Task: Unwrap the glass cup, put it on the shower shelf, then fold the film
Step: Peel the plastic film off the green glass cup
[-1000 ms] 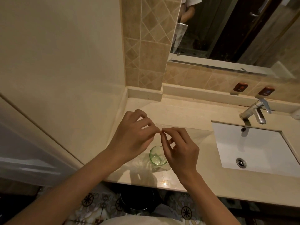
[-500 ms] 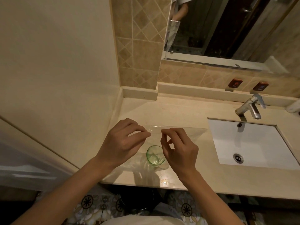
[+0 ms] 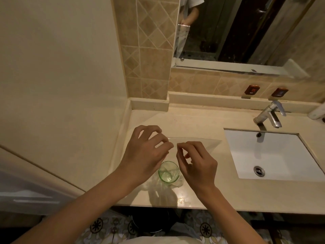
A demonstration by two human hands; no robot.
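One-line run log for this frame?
phase: film handling | left hand: pinching film | right hand: pinching film | glass cup: upright on counter, unheld

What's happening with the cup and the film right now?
Both hands, left and right, pinching the film. Green glass cup upright on the counter, unwrapped. Nothing in the way.

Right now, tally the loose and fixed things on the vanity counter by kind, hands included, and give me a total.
Green glass cup: 1
Clear film sheet: 1
Faucet: 1
Sink basin: 1
Hot and cold tags on the wall ledge: 2
Hands, left hand and right hand, both pinching the film: 2
Total: 8
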